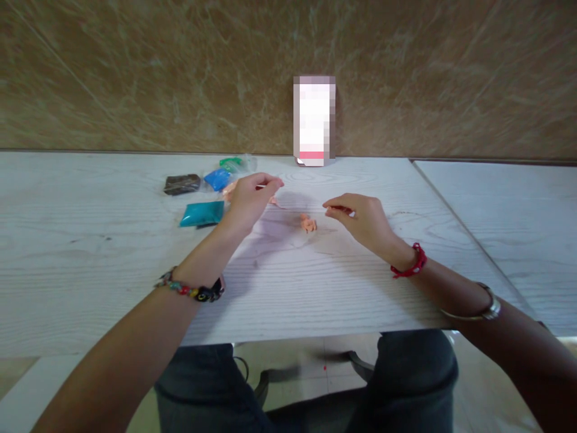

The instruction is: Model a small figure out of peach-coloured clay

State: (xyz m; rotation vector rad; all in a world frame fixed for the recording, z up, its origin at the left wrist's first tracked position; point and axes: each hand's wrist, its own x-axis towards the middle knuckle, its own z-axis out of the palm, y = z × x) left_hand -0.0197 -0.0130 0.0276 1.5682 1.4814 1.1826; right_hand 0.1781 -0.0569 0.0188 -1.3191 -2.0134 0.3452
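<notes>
My left hand (pixel 250 198) hovers over the white wooden table (pixel 135 270) with thumb and forefinger pinched on a thin white stick-like thing; a scrap of orange clay (pixel 274 201) lies just under it. My right hand (pixel 360 218) is loosely closed, its fingertips pinched on something small and dark that I cannot make out. Between the two hands a small orange clay figure (pixel 309 224) lies on the table, touched by neither hand.
Clay packets lie at the back left: brown (pixel 181 184), blue (pixel 217 178), green (pixel 231 162) and teal (pixel 202 213). A blurred upright phone-like object (pixel 314 120) leans on the marbled wall. A second table (pixel 505 228) adjoins on the right.
</notes>
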